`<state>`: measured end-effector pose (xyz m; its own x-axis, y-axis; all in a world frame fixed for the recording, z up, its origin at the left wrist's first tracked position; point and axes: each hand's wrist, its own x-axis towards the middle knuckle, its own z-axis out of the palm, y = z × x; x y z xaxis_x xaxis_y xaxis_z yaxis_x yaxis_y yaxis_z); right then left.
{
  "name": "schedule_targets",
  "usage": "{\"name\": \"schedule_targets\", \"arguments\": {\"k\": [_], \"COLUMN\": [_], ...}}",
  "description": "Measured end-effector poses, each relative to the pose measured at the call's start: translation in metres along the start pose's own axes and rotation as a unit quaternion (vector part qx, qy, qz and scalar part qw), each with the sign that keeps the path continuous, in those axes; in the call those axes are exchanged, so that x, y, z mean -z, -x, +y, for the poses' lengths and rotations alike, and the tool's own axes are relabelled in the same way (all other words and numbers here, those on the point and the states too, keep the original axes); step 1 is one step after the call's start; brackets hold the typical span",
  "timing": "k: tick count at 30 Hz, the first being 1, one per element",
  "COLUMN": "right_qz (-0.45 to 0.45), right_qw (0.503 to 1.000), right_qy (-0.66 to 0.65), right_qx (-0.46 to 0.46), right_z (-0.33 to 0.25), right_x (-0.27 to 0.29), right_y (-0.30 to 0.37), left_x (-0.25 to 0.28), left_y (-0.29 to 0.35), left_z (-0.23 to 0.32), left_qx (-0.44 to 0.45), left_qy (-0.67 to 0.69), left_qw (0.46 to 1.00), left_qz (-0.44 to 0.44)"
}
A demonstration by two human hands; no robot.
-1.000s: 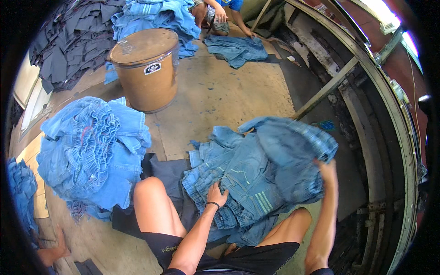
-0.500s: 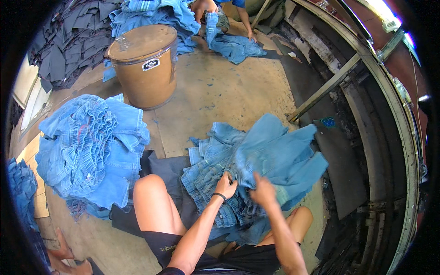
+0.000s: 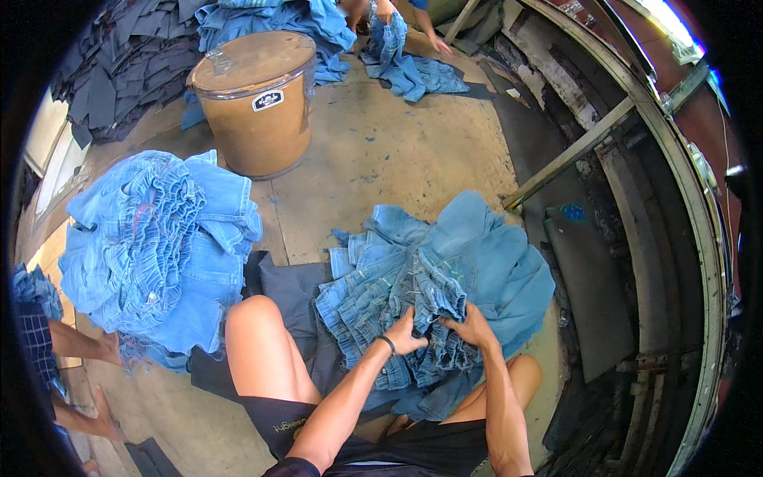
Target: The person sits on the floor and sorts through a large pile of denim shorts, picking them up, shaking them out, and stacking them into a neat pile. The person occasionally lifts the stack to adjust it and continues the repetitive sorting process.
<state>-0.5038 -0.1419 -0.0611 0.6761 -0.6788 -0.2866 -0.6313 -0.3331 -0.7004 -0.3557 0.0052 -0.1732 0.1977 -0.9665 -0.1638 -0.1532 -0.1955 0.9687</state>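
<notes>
Between my legs lies a pile of blue denim garments point(image 3: 350, 310) with gathered elastic waistbands stacked toward me. On top is a pair of denim trousers point(image 3: 497, 262), its legs spread away from me and to the right. My left hand point(image 3: 404, 335), with a dark band at the wrist, is closed on the left side of the trousers' bunched waistband. The right side of that waistband is pinched in my right hand point(image 3: 474, 326). Some fingertips of both hands are hidden in the folds.
Another denim stack point(image 3: 159, 238) sits left of my knee. Beyond it stands a brown drum point(image 3: 254, 119). Dark cloth pieces point(image 3: 127, 63) are heaped at far left. A co-worker's hand point(image 3: 439, 45) is near denim at the back. A metal frame point(image 3: 572, 151) borders the right.
The trousers' waistband has come down onto the pile, and their legs have settled flat. My right hand is now still at the waistband. At the left edge, another person's legs have shifted.
</notes>
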Motion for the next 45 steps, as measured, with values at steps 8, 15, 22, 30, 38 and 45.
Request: {"name": "schedule_targets", "arguments": {"k": [8, 15, 22, 30, 38, 45], "right_qz": [-0.057, 0.021, 0.169, 0.034, 0.042, 0.086], "right_qw": [0.995, 0.993, 0.981, 0.998, 0.999, 0.995], "right_qy": [-0.035, 0.029, 0.077, 0.048, 0.006, -0.058], "right_qx": [-0.075, 0.116, -0.053, -0.008, 0.008, -0.007], "right_z": [0.007, -0.023, -0.008, 0.013, 0.009, -0.007], "right_x": [0.019, -0.028, -0.045, 0.029, 0.006, 0.046], "right_y": [-0.007, 0.016, 0.025, 0.015, 0.016, 0.024], "left_x": [-0.016, -0.008, 0.004, 0.012, 0.007, 0.009], "left_y": [0.014, 0.010, 0.015, 0.024, 0.005, -0.016], "left_z": [0.019, 0.048, 0.045, -0.009, 0.001, 0.028], "left_qx": [0.066, 0.066, -0.100, 0.243, 0.158, 0.224], "left_qy": [0.076, 0.056, 0.138, -0.120, -0.279, -0.197], "left_qw": [0.961, 0.963, 0.978, 0.947, 0.924, 0.936], "left_qz": [0.258, 0.256, 0.123, 0.170, 0.206, 0.185]}}
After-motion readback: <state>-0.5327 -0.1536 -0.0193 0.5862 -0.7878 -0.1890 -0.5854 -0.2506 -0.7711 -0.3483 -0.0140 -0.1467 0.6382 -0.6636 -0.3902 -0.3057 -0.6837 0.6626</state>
